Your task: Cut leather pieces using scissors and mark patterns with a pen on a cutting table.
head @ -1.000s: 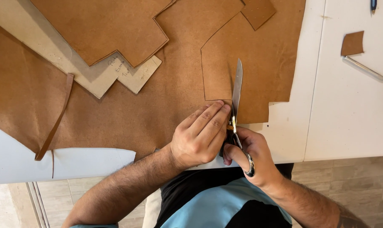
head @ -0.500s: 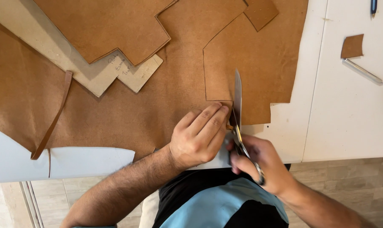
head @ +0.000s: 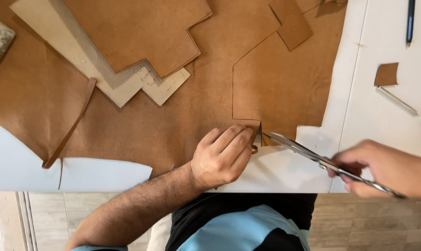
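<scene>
A large sheet of brown leather [head: 182, 111] covers most of the white table [head: 373, 111]. My left hand [head: 222, 155] presses its fingers flat on the leather's near edge, beside a cut line. My right hand [head: 389, 169] grips a pair of metal scissors [head: 312, 155] by the handles, out to the right. The blades point left, their tips touching the leather's edge just right of my left fingertips. A cut outline [head: 233, 88] runs up the leather above the blades.
A cut brown leather shape [head: 141, 32] lies on pale card templates [head: 122, 88] at the top left. A thin leather strip [head: 71, 128] trails at the left. A small leather scrap [head: 387, 74], a metal rod [head: 396, 101] and a dark pen [head: 410, 21] lie at the right.
My right hand has swung out to the right, turning the scissors from pointing up along the cut to lying nearly flat with the tips at the leather's edge. My left hand has stayed put.
</scene>
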